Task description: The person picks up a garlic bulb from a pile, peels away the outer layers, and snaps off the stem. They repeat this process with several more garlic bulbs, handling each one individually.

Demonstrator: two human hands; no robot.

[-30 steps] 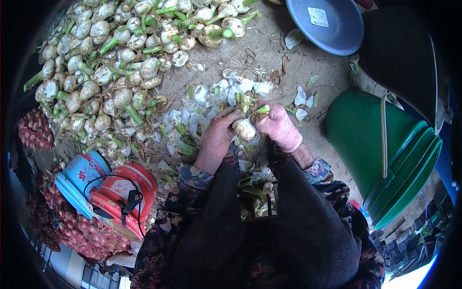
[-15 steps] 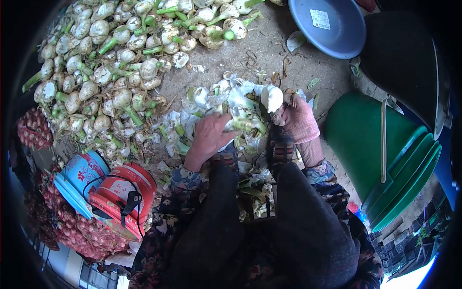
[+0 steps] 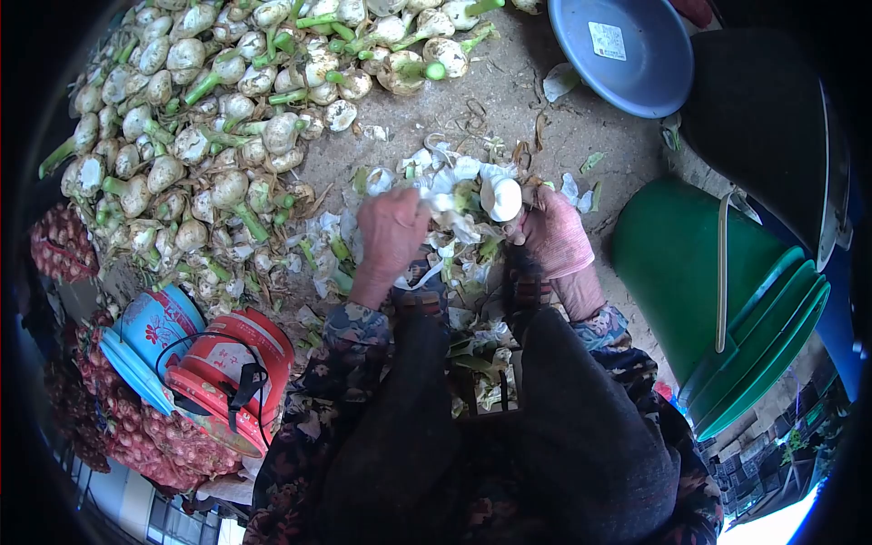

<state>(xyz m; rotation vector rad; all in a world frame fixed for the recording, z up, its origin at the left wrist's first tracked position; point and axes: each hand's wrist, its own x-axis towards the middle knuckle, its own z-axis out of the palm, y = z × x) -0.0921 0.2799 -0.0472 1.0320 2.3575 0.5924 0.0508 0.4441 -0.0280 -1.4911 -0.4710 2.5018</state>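
A white, partly peeled garlic bulb (image 3: 501, 197) is at the fingertips of my right hand (image 3: 556, 234), which wears a pinkish fabric covering and is closed around its root side. The bulb's green stalk points left, towards my other hand. My left hand (image 3: 391, 234) is bare, its fingers curled together, and a pale strip of garlic skin (image 3: 438, 202), smeared by motion, shows at its fingertips. Beneath both hands lies a heap of garlic peelings (image 3: 468, 263) with white skins and green scraps, between my shoes.
A large pile of garlic with stalks (image 3: 227, 136) covers the ground at upper left. A blue basin (image 3: 627, 77) sits at the top right, above a tipped green bucket (image 3: 699, 282). At lower left are a red bucket (image 3: 241, 350), a light-blue bucket (image 3: 159, 327) and red net sacks (image 3: 150, 440).
My left hand has risen and its spread fingers have closed on garlic skin. The bulb in my right hand has shifted slightly left and down, turning to show more bare white surface.
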